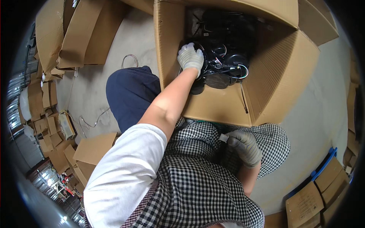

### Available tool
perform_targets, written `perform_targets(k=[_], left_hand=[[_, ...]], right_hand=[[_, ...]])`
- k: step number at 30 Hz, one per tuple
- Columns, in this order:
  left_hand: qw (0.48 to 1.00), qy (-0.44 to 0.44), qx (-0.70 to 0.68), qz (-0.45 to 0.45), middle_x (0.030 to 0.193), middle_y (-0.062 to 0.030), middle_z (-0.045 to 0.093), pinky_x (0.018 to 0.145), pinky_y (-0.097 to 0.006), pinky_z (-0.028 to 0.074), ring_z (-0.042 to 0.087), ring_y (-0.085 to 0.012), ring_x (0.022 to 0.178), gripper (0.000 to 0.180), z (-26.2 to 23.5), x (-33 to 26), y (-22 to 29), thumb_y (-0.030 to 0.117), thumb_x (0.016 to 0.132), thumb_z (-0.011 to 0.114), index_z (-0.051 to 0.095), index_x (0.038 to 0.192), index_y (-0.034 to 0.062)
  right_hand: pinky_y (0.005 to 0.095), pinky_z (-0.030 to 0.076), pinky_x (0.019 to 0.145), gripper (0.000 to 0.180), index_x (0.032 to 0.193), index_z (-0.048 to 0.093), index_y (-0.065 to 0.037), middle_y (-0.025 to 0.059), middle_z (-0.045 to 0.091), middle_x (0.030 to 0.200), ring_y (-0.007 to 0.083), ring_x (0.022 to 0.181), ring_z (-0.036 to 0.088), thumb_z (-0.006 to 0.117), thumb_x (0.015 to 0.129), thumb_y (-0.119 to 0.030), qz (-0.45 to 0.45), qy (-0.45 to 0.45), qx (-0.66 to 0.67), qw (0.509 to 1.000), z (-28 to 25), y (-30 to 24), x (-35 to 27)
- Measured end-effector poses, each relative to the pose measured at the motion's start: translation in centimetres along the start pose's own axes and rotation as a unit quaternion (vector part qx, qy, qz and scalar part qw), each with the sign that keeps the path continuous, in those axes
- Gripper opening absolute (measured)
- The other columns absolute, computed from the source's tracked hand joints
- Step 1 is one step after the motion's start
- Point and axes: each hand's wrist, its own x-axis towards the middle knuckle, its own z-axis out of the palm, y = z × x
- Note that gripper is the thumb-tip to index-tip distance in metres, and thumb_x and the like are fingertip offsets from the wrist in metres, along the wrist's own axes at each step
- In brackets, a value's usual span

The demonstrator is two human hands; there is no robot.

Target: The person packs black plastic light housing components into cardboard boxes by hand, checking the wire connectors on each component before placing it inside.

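My left hand (190, 59), in a pale striped work glove, reaches down into a large open cardboard box (281, 76). Its fingers curl over the edge of a black round part (200, 53) near the box's left wall; the fingertips are partly hidden. Around it lie several black round motor-like units (236, 60) with thin coloured wires. One flat black disc (217, 80) faces up at the near side. In front of my lap, my right hand (245, 147), in a greyer glove, pinches a small white square piece (224, 137), perhaps a label.
The box flaps stand up against my knees. A dark navy cloth-covered shape (133, 91) sits left of the box. Tall folded cartons (81, 34) stand at the far left, more cardboard (304, 201) at the lower right. A cable (93, 123) lies on the concrete floor.
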Motion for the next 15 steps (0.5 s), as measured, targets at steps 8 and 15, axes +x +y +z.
perform_targets(k=[8,15], left_hand=[[0.957,-0.260,0.098,-0.083,0.132,-0.0185,0.038,0.093,-0.048,0.044,0.043,-0.0369,0.122,0.073,-2.0,-1.0,0.9,0.045,0.075,0.064,0.033,0.136,0.0222],[0.933,-0.351,0.056,-0.052,0.117,-0.0255,0.057,0.095,-0.046,0.042,0.056,-0.0377,0.110,0.050,-4.5,-7.4,-1.8,0.013,0.091,0.037,0.027,0.140,0.0065]], right_hand=[[0.0219,0.041,0.054,0.036,0.094,0.065,0.001,0.0010,0.057,0.065,0.0089,0.055,0.048,0.059,0.090,-0.034,0.038,0.033,0.000,0.999,0.1,-0.4,0.0],[0.0217,0.040,0.054,0.032,0.091,0.065,0.002,-0.0002,0.053,0.061,0.0080,0.054,0.046,0.059,0.090,-0.030,0.024,0.014,0.000,1.000,0.1,-0.1,0.1]])
